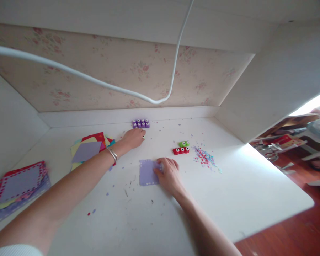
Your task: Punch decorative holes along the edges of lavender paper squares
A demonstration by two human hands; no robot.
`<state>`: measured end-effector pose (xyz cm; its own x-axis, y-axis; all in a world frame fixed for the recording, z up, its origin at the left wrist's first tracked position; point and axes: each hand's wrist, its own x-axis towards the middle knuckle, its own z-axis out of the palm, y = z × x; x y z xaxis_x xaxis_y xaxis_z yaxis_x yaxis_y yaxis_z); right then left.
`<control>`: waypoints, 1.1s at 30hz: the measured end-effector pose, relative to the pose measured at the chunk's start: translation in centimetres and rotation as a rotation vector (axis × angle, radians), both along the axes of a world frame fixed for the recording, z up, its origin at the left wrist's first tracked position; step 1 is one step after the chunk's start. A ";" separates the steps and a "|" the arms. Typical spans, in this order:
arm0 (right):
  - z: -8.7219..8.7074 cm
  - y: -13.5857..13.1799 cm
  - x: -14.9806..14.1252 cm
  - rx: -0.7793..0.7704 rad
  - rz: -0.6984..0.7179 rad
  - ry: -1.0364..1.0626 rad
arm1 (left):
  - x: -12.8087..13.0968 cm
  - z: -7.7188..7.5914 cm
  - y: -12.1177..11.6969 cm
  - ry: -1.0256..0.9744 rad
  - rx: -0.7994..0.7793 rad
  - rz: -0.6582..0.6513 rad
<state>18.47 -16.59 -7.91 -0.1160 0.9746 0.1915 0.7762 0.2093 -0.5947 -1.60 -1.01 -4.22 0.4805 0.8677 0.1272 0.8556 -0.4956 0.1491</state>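
My left hand [133,138] reaches far across the white desk [229,199], fingers curled around a small white-topped thing at its tip, just in front of a block of purple paper punches [140,123]. A silver bangle [112,155] sits on that wrist. My right hand [168,173] rests flat on the right edge of a lilac paper square [147,172] with punched borders, fingers bent over it.
Red punches [180,150] and a green one [184,143] lie right of centre beside a heap of paper confetti [205,158]. Coloured paper sheets [89,149] lie at left, punched sheets [17,183] at far left. A white cable [173,74] hangs overhead.
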 end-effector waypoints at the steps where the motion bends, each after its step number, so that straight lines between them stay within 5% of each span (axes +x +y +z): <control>1: 0.0 0.0 0.0 -0.002 -0.001 0.023 | -0.3 -0.1 -0.7 -0.010 -0.017 0.010; 8: -0.4 0.6 0.2 -0.149 -0.087 0.411 | -3.8 -1.1 -6.5 -0.150 -0.094 0.029; 18: 0.4 0.5 -0.7 -0.393 -0.061 1.023 | -5.9 -5.1 -14.3 -0.823 -0.318 0.163; 33: -0.2 0.4 -1.5 -0.452 -0.027 0.973 | -5.5 -5.5 -15.8 -0.818 -0.160 0.060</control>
